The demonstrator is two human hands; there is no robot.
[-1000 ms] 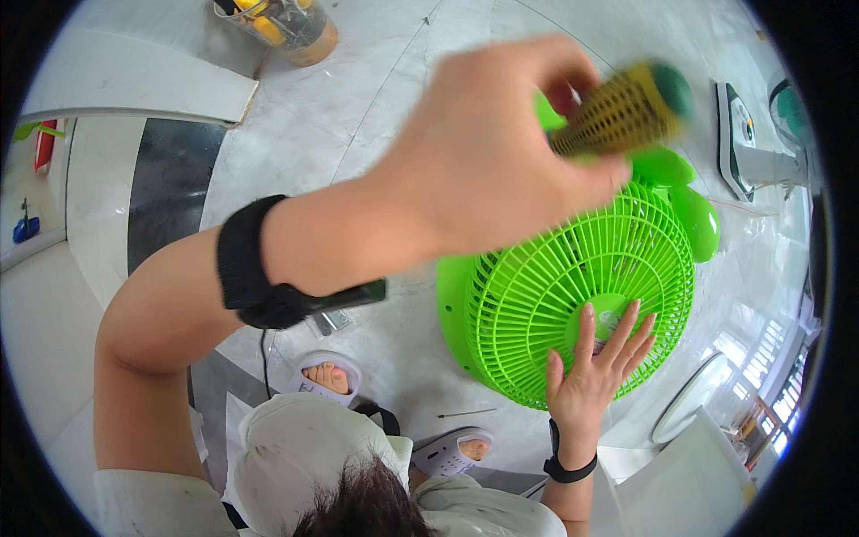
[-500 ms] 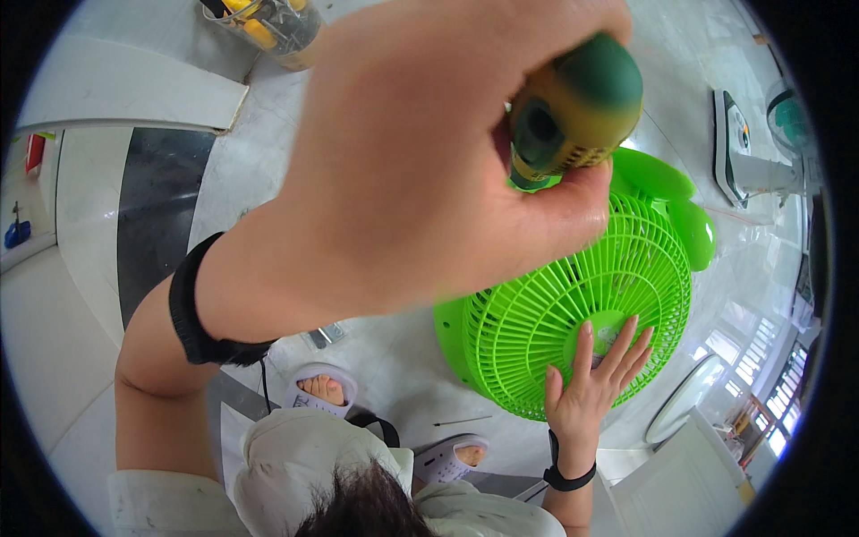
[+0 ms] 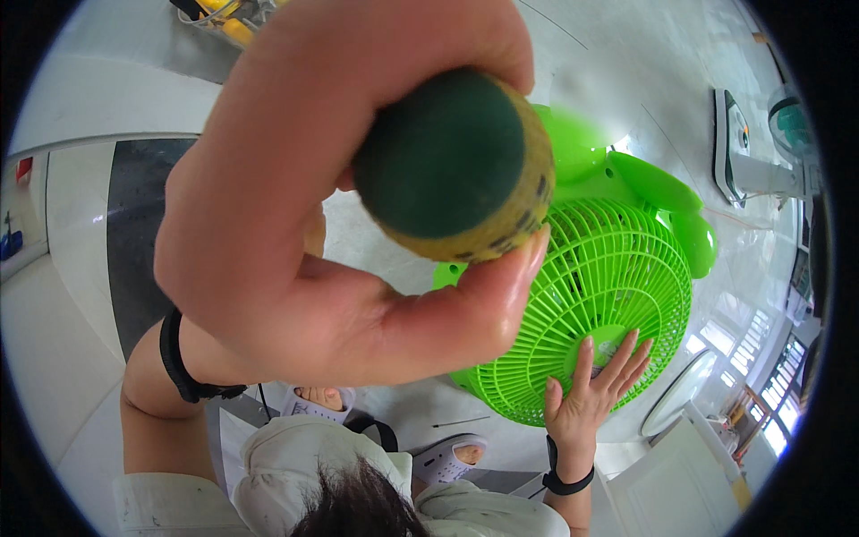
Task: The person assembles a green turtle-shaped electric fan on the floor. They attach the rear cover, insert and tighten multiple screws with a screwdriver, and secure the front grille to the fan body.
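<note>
Close to the camera, my left hand (image 3: 295,242) is wrapped round a screwdriver (image 3: 447,157) with a thick green-and-yellow handle. The handle's rounded green end faces up, and any shaft below it is hidden. To the right and below is a bright green electric fan (image 3: 573,331) with a round slatted grille, tipped on the floor. My right hand (image 3: 595,389) lies on the grille's centre disc with its fingers spread, holding nothing. Beyond the grille are smooth green parts (image 3: 658,183) of the fan, partly behind my left hand.
A thin metal rod (image 3: 461,421) lies on the pale floor near my slippered feet (image 3: 447,458). A clear container of yellow-handled tools (image 3: 228,22) stands at the far left. At right are a white scale-like device (image 3: 734,143) and a white round-ended panel (image 3: 680,394).
My left hand has moved left and slightly down with the screwdriver, turning so the handle's end faces the camera. More of the fan's far side shows. My right hand stays on the grille.
</note>
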